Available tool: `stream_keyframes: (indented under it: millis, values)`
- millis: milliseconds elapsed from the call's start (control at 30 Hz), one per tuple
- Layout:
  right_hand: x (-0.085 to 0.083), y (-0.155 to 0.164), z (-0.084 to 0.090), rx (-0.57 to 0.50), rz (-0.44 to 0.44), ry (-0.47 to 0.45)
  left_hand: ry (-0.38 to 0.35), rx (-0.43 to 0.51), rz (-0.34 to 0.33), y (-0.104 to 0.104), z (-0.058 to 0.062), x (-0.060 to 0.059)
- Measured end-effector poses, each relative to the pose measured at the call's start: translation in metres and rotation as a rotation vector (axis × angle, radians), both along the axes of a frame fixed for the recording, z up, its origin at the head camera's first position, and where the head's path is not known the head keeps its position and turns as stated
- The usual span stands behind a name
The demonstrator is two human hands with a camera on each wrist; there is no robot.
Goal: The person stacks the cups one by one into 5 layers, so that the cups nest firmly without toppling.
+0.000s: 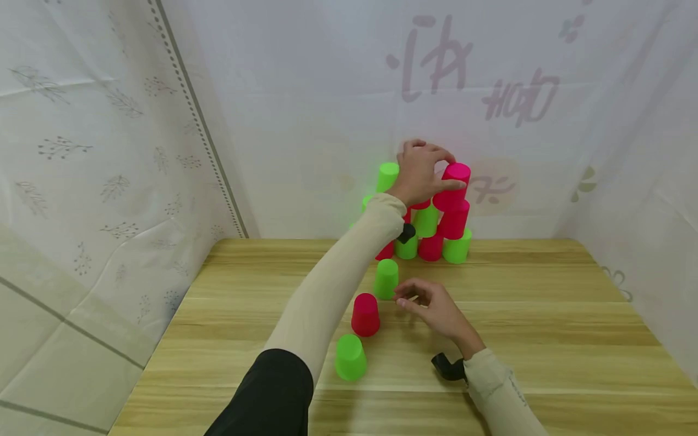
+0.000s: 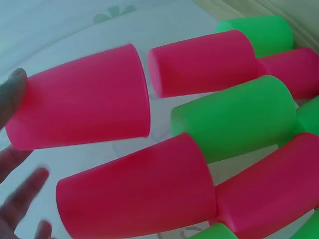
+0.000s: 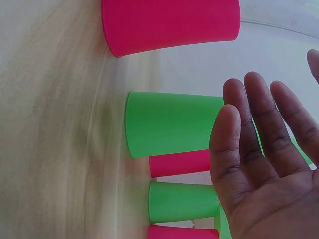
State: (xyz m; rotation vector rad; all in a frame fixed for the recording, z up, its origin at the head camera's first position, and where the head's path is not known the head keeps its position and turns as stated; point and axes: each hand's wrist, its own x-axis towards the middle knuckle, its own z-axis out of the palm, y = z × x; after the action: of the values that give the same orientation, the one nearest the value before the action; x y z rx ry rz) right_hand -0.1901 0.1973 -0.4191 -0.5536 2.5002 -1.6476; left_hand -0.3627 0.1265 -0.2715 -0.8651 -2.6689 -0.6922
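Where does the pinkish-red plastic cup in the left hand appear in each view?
Head: the pinkish-red plastic cup is right of centre, pinched by the left hand.
Left wrist: upper left, narrow end toward the left edge.
Right wrist: not visible.
Shared landmark: the stack of upturned green and pinkish-red plastic cups, centre to right in left wrist, lower centre in right wrist.

Two hands [image 1: 420, 172] [image 1: 438, 309], one cup stack [image 1: 426, 221], three cups [image 1: 386, 280] [image 1: 365, 315] [image 1: 351, 358] in front.
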Motion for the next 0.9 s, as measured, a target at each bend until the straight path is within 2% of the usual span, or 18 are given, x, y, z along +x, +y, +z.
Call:
stream_keyframes:
  millis: [67, 167, 300, 433, 700, 900]
  values:
    - [0.0, 0.001, 0.0, 0.006, -0.012, 0.001, 0.039, -0.036, 0.037, 0.003, -0.001, 0.0]
    - [0.0, 0.001, -0.002, -0.003, -0.019, 0.002, 0.06, -0.083, 0.091, 0.007, -0.001, 0.002]
    - [0.0, 0.001, -0.005, -0.015, -0.022, 0.0, 0.056, -0.122, 0.15, 0.011, -0.003, 0.003]
    - [0.0, 0.001, -0.009, -0.019, -0.029, -0.007, 0.049, -0.111, 0.181, 0.011, -0.007, 0.004]
    - [0.002, 0.003, -0.016, -0.057, 0.0, -0.032, 0.064, -0.091, 0.2, 0.011, -0.016, 0.003]
    - [0.002, 0.003, -0.015, -0.036, -0.019, -0.017, 0.118, -0.164, 0.2, 0.015, -0.015, 0.002]
